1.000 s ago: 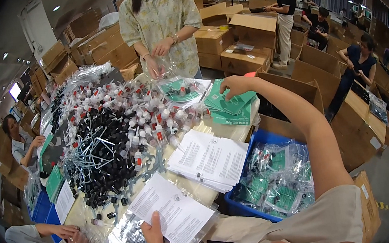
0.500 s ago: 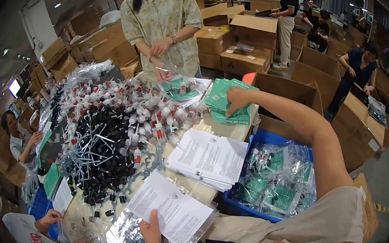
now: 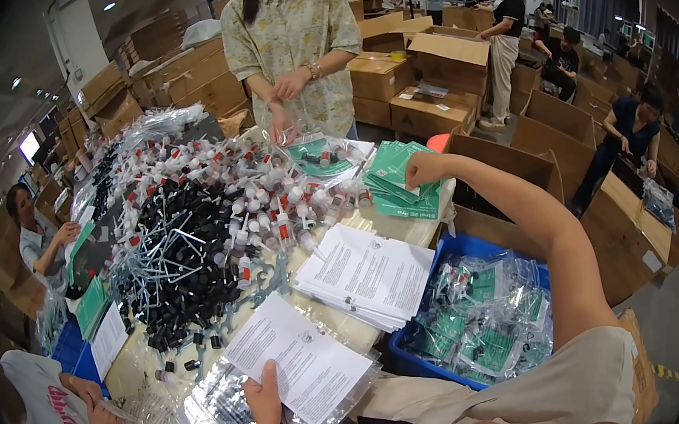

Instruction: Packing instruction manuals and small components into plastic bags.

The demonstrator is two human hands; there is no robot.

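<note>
Left hand (image 3: 264, 398): partly closed, thumb laid over the lower edge of 1 white printed sheet (image 3: 301, 361), fingers hidden beneath; sheet held. The sheet lies tilted on clear plastic bags (image 3: 224, 407) at the near side of the table (image 3: 137, 371).

Right hand (image 3: 428, 169): arm extended, fingers bent and drawn together, touching the green cards (image 3: 393, 172) at the table's right edge; whether a card is gripped cannot be told. The cards lie loosely fanned.

Between the 2 hands sits a stack of printed papers (image 3: 369, 275). Wrenches (image 3: 270, 283) lie left of it, beside heaped black caps (image 3: 185, 309) and small bottles (image 3: 256, 195). A blue bin (image 3: 402, 351) beside the table holds bagged green cards.
</note>
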